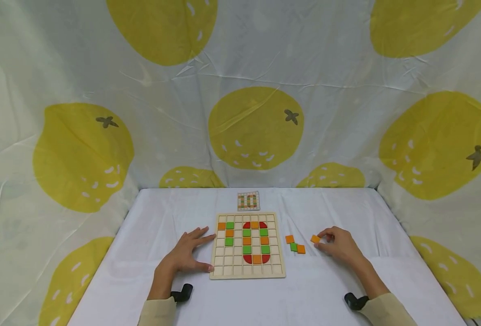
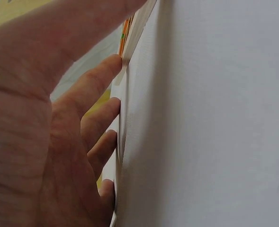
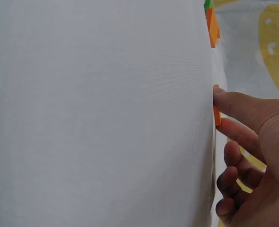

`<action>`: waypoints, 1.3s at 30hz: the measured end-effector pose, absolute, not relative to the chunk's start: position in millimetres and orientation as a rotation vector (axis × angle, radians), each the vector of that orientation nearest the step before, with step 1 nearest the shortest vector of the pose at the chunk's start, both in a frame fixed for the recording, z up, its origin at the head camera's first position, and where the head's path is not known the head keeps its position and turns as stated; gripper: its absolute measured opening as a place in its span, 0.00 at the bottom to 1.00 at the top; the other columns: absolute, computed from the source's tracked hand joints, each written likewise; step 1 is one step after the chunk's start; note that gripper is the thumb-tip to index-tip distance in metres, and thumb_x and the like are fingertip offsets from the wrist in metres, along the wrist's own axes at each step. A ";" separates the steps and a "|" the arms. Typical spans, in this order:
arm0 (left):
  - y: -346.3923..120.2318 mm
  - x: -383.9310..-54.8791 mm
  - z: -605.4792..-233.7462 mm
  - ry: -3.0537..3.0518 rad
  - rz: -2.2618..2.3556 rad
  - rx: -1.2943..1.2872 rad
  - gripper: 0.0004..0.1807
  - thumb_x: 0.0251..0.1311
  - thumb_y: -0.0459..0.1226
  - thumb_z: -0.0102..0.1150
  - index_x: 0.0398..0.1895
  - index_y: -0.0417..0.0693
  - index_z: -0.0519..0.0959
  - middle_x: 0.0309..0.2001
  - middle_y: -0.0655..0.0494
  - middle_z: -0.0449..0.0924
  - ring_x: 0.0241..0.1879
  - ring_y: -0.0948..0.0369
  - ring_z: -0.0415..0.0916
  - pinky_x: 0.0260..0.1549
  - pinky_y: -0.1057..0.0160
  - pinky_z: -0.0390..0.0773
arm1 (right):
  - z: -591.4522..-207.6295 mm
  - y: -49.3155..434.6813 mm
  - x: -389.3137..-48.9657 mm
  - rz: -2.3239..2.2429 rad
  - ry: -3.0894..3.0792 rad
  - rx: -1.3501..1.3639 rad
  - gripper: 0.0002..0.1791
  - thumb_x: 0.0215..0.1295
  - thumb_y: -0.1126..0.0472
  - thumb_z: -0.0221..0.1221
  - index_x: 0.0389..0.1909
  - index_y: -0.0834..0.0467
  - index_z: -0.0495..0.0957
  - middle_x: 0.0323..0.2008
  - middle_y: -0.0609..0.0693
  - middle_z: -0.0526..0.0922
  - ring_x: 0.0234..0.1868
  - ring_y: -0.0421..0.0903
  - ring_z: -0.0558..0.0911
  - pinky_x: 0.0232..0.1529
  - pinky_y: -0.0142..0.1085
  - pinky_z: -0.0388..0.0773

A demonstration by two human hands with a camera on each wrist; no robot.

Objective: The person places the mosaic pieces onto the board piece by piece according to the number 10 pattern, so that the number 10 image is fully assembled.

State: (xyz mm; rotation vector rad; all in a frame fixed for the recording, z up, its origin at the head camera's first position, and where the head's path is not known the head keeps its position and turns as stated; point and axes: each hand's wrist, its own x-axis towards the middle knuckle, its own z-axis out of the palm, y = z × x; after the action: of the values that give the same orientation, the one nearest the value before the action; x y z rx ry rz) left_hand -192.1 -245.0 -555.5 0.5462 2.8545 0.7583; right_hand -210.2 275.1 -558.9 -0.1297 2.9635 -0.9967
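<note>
A square wooden grid board [image 1: 236, 270] lies on the white table. Red, orange and green pieces form a ring on its right part, and several orange and green tiles sit at its upper left. Spread out flat beside the board, my left hand [image 1: 183, 251] has its thumb and index fingertips at the left edge. Over to the right, my right hand [image 1: 340, 245] pinches an orange square tile [image 1: 315, 238] between thumb and index finger. The right wrist view shows that orange tile [image 3: 217, 113] low at the table surface, the other fingers curled loosely behind.
Between board and right hand lie loose tiles: an orange one [image 1: 289, 239], a green one [image 1: 293, 247] and another orange one [image 1: 301, 249]. A small pattern card [image 1: 248, 201] lies behind the board. Lemon-print cloth [image 1: 256, 127] hangs around the table.
</note>
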 end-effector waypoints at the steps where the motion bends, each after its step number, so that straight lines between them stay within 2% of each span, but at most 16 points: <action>1: -245.0 -192.0 -555.7 2.856 0.759 0.548 0.55 0.37 0.66 0.77 0.75 0.66 0.71 0.80 0.51 0.61 0.81 0.43 0.51 0.77 0.31 0.44 | -558.8 275.5 -209.7 -1.000 2.961 -0.131 0.15 0.57 0.53 0.75 0.42 0.55 0.88 0.31 0.47 0.77 0.34 0.43 0.73 0.34 0.32 0.69; 12: -244.4 -191.7 -554.3 2.850 0.750 0.549 0.55 0.38 0.66 0.77 0.75 0.65 0.71 0.80 0.51 0.60 0.81 0.43 0.50 0.77 0.31 0.44 | -556.8 270.7 -216.0 -1.023 2.989 -0.252 0.12 0.59 0.57 0.74 0.42 0.56 0.89 0.29 0.45 0.77 0.32 0.41 0.71 0.32 0.31 0.68; 24: -243.9 -191.5 -553.4 2.848 0.759 0.554 0.54 0.38 0.66 0.77 0.75 0.65 0.72 0.80 0.51 0.60 0.81 0.43 0.50 0.77 0.31 0.44 | -544.5 232.2 -227.9 -1.080 2.973 -0.327 0.13 0.60 0.56 0.73 0.44 0.57 0.89 0.28 0.46 0.75 0.32 0.43 0.70 0.31 0.32 0.65; 39: -244.9 -192.1 -554.5 2.855 0.764 0.596 0.53 0.39 0.65 0.77 0.74 0.64 0.72 0.79 0.50 0.62 0.80 0.42 0.52 0.76 0.30 0.46 | -532.1 169.5 -234.4 -1.154 2.851 -0.322 0.13 0.58 0.52 0.75 0.43 0.49 0.89 0.30 0.45 0.76 0.36 0.45 0.71 0.31 0.34 0.68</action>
State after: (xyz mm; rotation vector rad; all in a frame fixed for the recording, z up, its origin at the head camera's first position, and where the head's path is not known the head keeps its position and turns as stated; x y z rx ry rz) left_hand -192.1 -244.9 -554.5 0.5960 2.8554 0.7637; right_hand -234.4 169.5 -532.1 -0.3220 2.8511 -1.1536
